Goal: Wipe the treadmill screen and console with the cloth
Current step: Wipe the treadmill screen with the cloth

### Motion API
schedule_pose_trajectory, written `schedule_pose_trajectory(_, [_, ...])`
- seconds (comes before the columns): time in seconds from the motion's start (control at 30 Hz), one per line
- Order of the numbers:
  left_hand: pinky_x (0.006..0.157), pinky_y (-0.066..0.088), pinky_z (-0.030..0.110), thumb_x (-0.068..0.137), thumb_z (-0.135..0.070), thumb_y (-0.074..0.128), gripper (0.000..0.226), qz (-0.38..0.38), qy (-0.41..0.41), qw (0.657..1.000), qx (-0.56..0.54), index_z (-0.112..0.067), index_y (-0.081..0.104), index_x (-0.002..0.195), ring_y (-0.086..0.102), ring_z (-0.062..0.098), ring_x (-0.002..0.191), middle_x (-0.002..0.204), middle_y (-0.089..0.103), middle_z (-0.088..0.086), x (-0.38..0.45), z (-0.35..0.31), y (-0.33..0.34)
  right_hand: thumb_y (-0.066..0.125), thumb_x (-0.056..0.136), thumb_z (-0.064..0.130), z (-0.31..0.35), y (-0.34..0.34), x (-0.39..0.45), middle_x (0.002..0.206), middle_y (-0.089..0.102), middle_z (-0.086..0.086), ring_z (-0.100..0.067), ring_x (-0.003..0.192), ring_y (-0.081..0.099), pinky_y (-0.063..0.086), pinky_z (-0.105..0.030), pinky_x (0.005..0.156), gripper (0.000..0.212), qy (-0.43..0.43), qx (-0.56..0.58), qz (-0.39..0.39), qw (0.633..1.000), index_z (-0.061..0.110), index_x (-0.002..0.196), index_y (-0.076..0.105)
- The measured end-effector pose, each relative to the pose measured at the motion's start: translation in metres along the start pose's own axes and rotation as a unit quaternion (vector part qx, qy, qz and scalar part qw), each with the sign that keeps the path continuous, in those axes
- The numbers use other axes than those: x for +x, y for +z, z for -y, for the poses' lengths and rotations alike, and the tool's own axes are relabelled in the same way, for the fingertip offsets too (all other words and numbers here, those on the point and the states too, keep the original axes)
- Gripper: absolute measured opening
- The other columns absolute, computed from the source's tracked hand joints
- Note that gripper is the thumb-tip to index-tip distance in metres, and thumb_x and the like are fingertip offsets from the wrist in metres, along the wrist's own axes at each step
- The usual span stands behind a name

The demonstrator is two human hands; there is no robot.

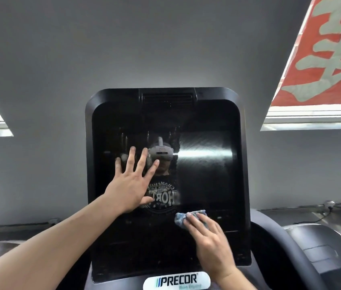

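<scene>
The treadmill's black glossy screen [205, 185] fills the middle of the view inside its dark console housing [167, 95]. My left hand [132, 181] lies flat on the left part of the screen with its fingers spread apart. My right hand [209, 241] presses a crumpled blue-grey cloth [183, 218] against the lower right part of the screen. A person wearing a headset is reflected in the glass. A white Precor badge [177, 281] sits below the screen.
A grey wall [165, 49] stands behind the console. Red banners with pale characters [328, 49] hang at the upper right and far left. The dark curved handrail [287, 248] and side housing [320, 248] of the treadmill lie to the right.
</scene>
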State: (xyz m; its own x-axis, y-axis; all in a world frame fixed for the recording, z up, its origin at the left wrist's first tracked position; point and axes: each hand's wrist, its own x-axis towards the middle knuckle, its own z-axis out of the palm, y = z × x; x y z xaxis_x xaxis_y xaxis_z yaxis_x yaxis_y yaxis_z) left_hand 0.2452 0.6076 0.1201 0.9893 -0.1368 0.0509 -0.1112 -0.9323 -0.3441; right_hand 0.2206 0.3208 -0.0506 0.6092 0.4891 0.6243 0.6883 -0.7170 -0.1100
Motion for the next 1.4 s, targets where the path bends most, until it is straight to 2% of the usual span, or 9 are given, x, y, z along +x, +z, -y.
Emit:
schedule_pose_trajectory(0.17, [0.12,0.01,0.075,0.089,-0.078,0.052,0.118,0.01,-0.003,1.0,0.01,-0.027,-0.03,0.158,-0.038,0.052,0.145,0.159,-0.044,0.02,0.001,-0.001,0.0,0.055,0.088,-0.012,-0.021,-0.008,0.007,0.141,0.065,-0.007,-0.034,0.127,0.061,0.048,-0.047,0.11,0.049,0.196,-0.014,-0.086,0.977,0.004,0.132,0.07])
schedule_pose_trajectory(0.33, [0.119,0.011,0.075,0.089,-0.077,0.053,0.119,0.003,0.0,1.0,0.01,-0.025,-0.03,0.158,-0.038,0.053,0.145,0.16,-0.043,0.022,0.002,-0.001,0.001,0.049,0.096,0.011,-0.001,0.001,0.002,0.143,0.066,0.003,-0.023,0.131,0.059,0.046,-0.04,0.108,0.043,-0.006,0.009,-0.004,1.0,0.017,0.13,0.074])
schedule_pose_trajectory(0.47, [0.119,0.01,0.076,0.089,-0.077,0.054,0.119,-0.002,-0.003,1.0,0.003,-0.027,-0.028,0.159,-0.038,0.052,0.145,0.16,-0.042,0.02,0.002,0.0,0.003,0.055,0.093,-0.003,-0.027,-0.008,0.007,0.141,0.065,-0.004,-0.032,0.127,0.061,0.05,-0.047,0.108,0.043,0.172,-0.003,-0.074,0.982,0.007,0.131,0.072])
schedule_pose_trajectory(0.63, [0.119,0.008,0.076,0.089,-0.077,0.053,0.119,-0.002,0.001,1.0,-0.003,-0.028,-0.031,0.157,-0.04,0.051,0.144,0.159,-0.045,0.019,0.003,0.001,0.004,0.049,0.094,0.009,0.001,0.003,0.0,0.148,0.062,0.002,-0.024,0.136,0.055,0.044,-0.041,0.11,0.046,-0.008,0.012,0.009,1.0,0.016,0.135,0.071])
schedule_pose_trajectory(0.8, [0.119,0.007,0.076,0.089,-0.078,0.053,0.12,0.0,-0.003,1.0,0.0,-0.028,-0.031,0.157,-0.041,0.051,0.143,0.157,-0.048,0.019,0.004,0.001,0.007,0.046,0.094,-0.003,-0.028,-0.008,-0.002,0.148,0.06,-0.006,-0.031,0.135,0.058,0.05,-0.05,0.108,0.047,0.152,0.001,-0.065,0.986,0.005,0.134,0.07])
schedule_pose_trajectory(0.97, [0.118,0.006,0.076,0.088,-0.078,0.054,0.12,-0.001,0.0,1.0,-0.006,-0.028,-0.031,0.157,-0.043,0.051,0.143,0.156,-0.049,0.019,0.004,0.001,0.007,0.048,0.093,0.007,-0.001,0.008,-0.015,0.152,0.058,0.003,-0.021,0.144,0.05,0.047,-0.043,0.11,0.05,-0.027,0.034,0.021,0.999,0.017,0.137,0.07])
schedule_pose_trajectory(1.13, [0.118,0.006,0.077,0.088,-0.077,0.055,0.12,-0.004,-0.003,1.0,-0.006,-0.028,-0.029,0.158,-0.042,0.051,0.143,0.157,-0.048,0.019,0.004,0.001,0.007,0.044,0.096,-0.001,-0.021,-0.004,-0.013,0.147,0.06,-0.004,-0.029,0.138,0.055,0.049,-0.048,0.11,0.046,0.119,0.017,-0.052,0.991,0.006,0.133,0.07])
schedule_pose_trajectory(1.3, [0.118,0.007,0.077,0.087,-0.078,0.056,0.119,-0.009,0.0,1.0,-0.009,-0.028,-0.025,0.16,-0.042,0.051,0.143,0.158,-0.047,0.019,0.004,0.002,0.009,0.051,0.088,0.007,0.004,0.004,-0.009,0.148,0.062,0.005,-0.019,0.14,0.051,0.045,-0.039,0.109,0.051,-0.042,0.052,0.037,0.997,0.019,0.133,0.073])
schedule_pose_trajectory(1.4, [0.118,0.007,0.077,0.088,-0.077,0.056,0.118,-0.005,-0.002,1.0,-0.012,-0.029,-0.022,0.161,-0.042,0.051,0.143,0.158,-0.047,0.019,0.004,0.001,0.008,0.048,0.095,0.007,-0.029,-0.018,-0.008,0.145,0.063,0.004,-0.019,0.137,0.056,0.049,-0.042,0.106,0.045,0.013,0.03,0.019,0.999,0.015,0.13,0.074])
